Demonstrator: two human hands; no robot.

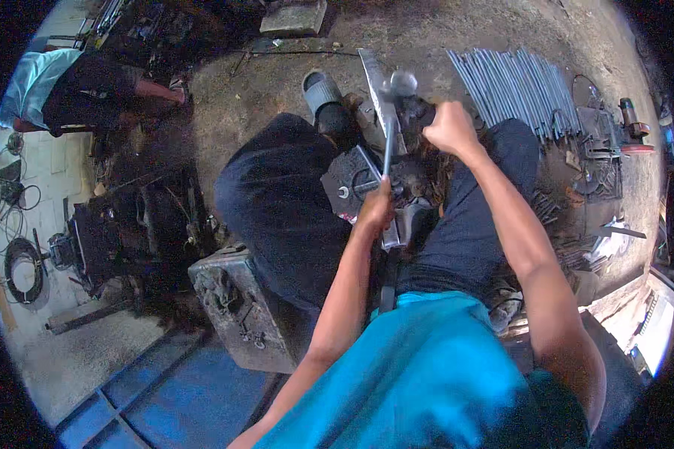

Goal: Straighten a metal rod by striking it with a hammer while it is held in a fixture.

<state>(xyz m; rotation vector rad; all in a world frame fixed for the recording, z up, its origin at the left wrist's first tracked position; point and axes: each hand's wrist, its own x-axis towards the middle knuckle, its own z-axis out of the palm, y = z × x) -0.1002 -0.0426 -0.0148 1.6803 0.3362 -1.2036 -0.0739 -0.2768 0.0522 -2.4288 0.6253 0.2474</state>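
My left hand (377,206) is closed around a slim grey metal rod (389,150) that points up and away from me. Just past the rod's far end is a blurred, rounded metal piece (403,84); I cannot tell what it is joined to. My right hand (453,129) is a closed fist, raised to the right of the rod, and what it grips is hidden. A long flat metal strip (372,75) stands beside the rod's upper end. Under my left hand sits a dark metal block (337,176) with a wrench (344,191) on it.
Many grey metal rods (513,93) lie in a row at the far right. My sandalled foot (322,90) rests ahead. A worn metal box (243,310) stands by my left leg. Another person (90,90) is at the far left. Scrap and tools (603,150) lie right.
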